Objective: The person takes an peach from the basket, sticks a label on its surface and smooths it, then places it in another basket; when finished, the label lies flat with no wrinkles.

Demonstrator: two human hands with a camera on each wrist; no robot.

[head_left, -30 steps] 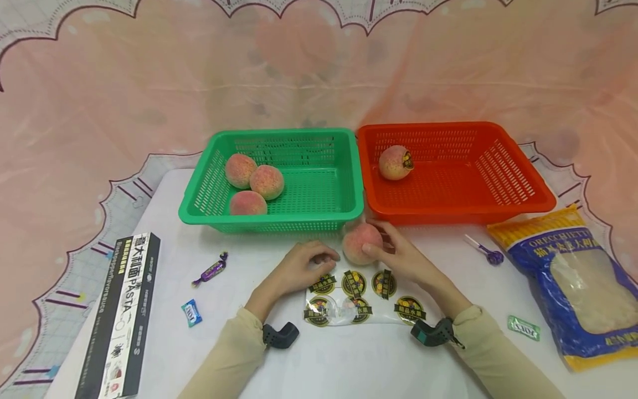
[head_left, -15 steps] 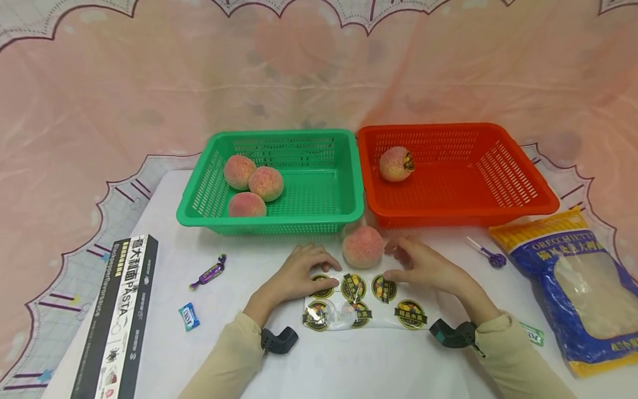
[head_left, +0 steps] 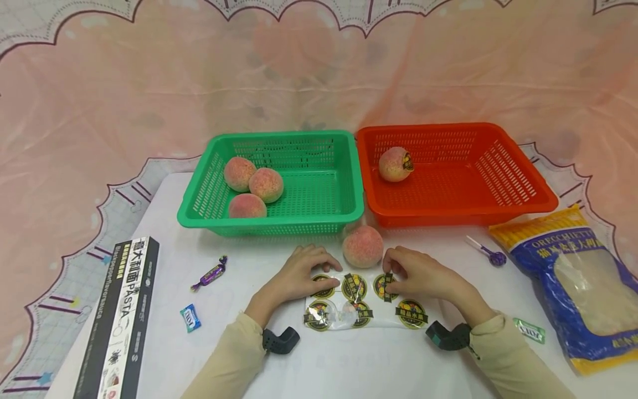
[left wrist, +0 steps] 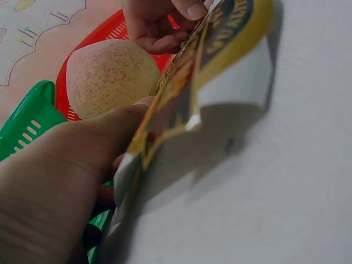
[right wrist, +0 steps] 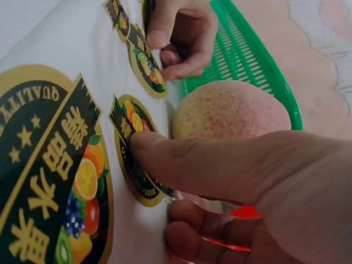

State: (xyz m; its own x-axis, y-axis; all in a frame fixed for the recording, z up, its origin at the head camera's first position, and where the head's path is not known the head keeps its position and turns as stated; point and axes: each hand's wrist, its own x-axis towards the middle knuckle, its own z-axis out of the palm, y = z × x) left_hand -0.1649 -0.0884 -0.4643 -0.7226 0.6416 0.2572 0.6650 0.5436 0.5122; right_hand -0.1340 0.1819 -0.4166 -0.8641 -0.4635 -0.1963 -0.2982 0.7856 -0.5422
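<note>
A clear-and-white sheet of round black-and-gold fruit stickers (head_left: 385,317) lies on the white table. At its left edge my left hand (head_left: 301,272) holds the sheet, with the thumb on the near side and curled fingers beyond the edge. My right hand (head_left: 423,275) pinches the upper right part; in the right wrist view its thumb presses on a round sticker (right wrist: 132,118). A pink peach (head_left: 363,246) sits just beyond the sheet, between both hands and held by neither. In the left wrist view a sticker edge (left wrist: 234,49) curls up from the surface.
Behind stand a green basket (head_left: 319,191) with several peaches and a red basket (head_left: 448,191) with one stickered peach (head_left: 396,164). A pasta box (head_left: 117,316) and wrapped candies (head_left: 209,274) lie left. Rightward are a lollipop (head_left: 494,257), green candy (head_left: 529,330) and blue-yellow pasta bag (head_left: 580,288).
My right hand has let go of the peach, leaving it on the table, and has moved toward me onto the sticker sheet. My left hand has stayed at the sheet's left edge.
</note>
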